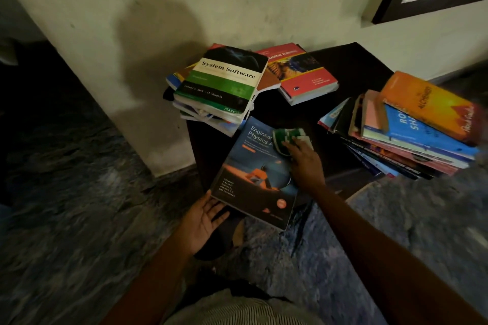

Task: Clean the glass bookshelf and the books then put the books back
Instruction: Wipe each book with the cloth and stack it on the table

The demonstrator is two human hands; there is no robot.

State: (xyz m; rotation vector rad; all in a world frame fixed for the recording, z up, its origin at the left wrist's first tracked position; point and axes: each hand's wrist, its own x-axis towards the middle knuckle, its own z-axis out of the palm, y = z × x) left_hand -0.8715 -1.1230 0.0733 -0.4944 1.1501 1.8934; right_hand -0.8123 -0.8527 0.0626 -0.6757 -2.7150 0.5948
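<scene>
Dim light falls on a dark desk (pixel 351 74) set against a pale wall, with mottled blue flooring around it. On the desk, a leaning stack topped by a System Software textbook (pixel 224 82) is seen at the back left, a red paperback (pixel 303 74) behind it, and a slumped pile of books (pixel 412 134) to the right. An Engineering Physics textbook (pixel 253 174) is propped at the desk's near edge, overhanging it; the left hand (pixel 203 221) is spread open, palm up, beneath its lower corner, while the right hand (pixel 303 161) is pressed flat on a green and white cloth (pixel 287 137) upon the cover. The glossy paperback is judged moderately heavy, flexible and somewhat slippery, best supported under the spine edge. No glass bookshelf is in view; small cover lettering is blurred, and the lower titles of both stacks are hidden.
</scene>
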